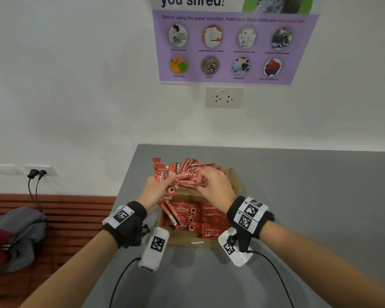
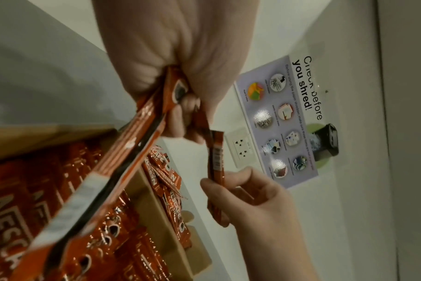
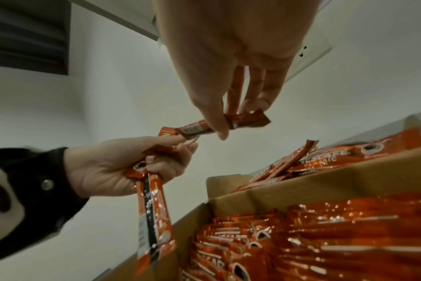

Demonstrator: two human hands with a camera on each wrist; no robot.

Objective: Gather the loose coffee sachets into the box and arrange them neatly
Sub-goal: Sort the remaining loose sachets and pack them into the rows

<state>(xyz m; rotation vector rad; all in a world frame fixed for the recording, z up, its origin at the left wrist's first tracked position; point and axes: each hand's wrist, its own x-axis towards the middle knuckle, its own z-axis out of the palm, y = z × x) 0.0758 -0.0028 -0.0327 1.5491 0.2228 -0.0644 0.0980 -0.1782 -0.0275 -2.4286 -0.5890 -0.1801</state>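
Head view: left hand [image 1: 156,190] clutches sachets [image 1: 169,211]; right hand [image 1: 216,185] pinches one sachet [image 1: 187,175].

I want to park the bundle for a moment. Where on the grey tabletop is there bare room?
The grey tabletop lies bare right of the cardboard box, up to the wall. It is crowded behind the box, where loose sachets pile up, and over it, where the left hand and right hand work.

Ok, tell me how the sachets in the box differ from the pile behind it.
The sachets in the box lie flat in neat parallel rows; the pile behind it is jumbled, pointing every way. The former sit inside the cardboard box, the latter outside. Both are red Nescafe sticks.
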